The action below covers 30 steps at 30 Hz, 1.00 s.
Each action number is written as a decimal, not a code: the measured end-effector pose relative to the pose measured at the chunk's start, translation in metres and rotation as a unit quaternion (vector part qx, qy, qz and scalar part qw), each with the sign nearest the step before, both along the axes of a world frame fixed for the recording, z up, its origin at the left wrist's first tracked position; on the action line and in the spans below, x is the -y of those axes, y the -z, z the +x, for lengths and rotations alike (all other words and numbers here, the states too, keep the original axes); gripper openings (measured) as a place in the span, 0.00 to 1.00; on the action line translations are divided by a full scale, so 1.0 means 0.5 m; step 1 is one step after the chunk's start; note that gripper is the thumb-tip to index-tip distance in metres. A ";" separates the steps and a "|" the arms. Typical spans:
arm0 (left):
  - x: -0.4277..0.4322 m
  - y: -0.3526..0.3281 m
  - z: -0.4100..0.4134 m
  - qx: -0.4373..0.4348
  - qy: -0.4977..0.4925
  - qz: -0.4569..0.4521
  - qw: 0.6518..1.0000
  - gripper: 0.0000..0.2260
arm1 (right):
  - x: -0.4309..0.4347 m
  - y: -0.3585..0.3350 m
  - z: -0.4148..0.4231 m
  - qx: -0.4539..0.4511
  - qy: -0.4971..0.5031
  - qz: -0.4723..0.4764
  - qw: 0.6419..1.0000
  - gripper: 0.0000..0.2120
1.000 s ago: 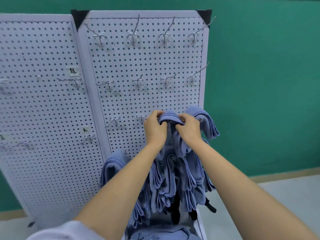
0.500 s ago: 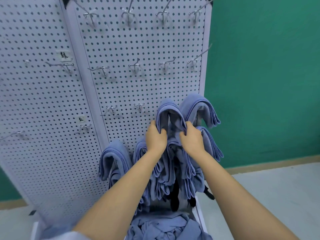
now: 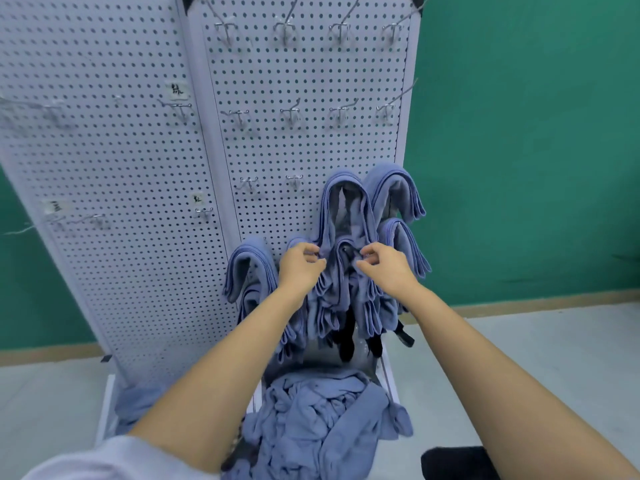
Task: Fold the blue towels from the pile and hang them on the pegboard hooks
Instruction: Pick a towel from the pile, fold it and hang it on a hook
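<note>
The job was partly done. At least 6 folded blue towels hung on the lower right hooks of the pegboard (image 3: 304,81), packed close and overlapping. The newest towel (image 3: 346,216) sat on a hook in the 3rd row of that panel, just left of another hung towel (image 3: 394,192). A crumpled pile (image 3: 318,417) of blue towels lay at the foot of the board, unfolded, so plenty was judged left to do. The 2 upper rows of hooks were bare, as were 2 empty hooks (image 3: 294,180) in the 3rd row, leaving room.

The newest towel was draped as an upside-down U. Its folded crest pointed up at the hook and its 2 falls hung straight down, loose ends toward the pile. Its long axis ran vertically, flat along the board.

The left hand (image 3: 299,265) was at the left fall and the right hand (image 3: 386,270) at the right fall, both low on the towel. The fingers of each were curled beside the thumb at the cloth's edge. Whether they pinched the fabric or merely touched it could not be told.
</note>
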State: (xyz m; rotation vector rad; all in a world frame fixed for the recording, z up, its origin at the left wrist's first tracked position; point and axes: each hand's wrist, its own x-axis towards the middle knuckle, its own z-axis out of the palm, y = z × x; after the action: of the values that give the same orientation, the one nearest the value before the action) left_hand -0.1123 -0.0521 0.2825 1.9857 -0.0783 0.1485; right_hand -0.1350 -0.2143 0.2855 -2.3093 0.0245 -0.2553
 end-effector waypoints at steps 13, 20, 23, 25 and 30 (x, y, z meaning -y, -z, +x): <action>-0.112 0.356 -0.198 -0.175 0.002 0.039 0.984 0.04 | -0.077 0.344 -0.195 -0.157 -0.036 -0.012 0.987 0.05; -0.099 0.529 -0.197 -0.268 0.013 0.090 0.959 0.07 | -0.071 0.504 -0.188 -0.240 -0.023 -0.032 0.970 0.11; -0.077 0.588 -0.171 -0.288 0.018 0.095 0.953 0.07 | -0.057 0.564 -0.159 -0.264 -0.026 -0.042 0.963 0.11; -0.059 0.625 -0.140 -0.294 0.020 0.104 0.950 0.08 | -0.046 0.606 -0.131 -0.283 -0.021 -0.039 0.958 0.10; 0.001 0.712 -0.042 -0.301 0.050 0.138 0.942 0.09 | -0.018 0.695 -0.029 -0.318 -0.012 -0.043 0.947 0.12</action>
State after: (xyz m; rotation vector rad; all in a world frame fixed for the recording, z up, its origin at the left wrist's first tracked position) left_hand -0.1333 -0.0524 -0.0734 2.2171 0.2059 -0.5652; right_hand -0.1497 -0.2053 -0.0622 -2.3804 0.3132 0.5182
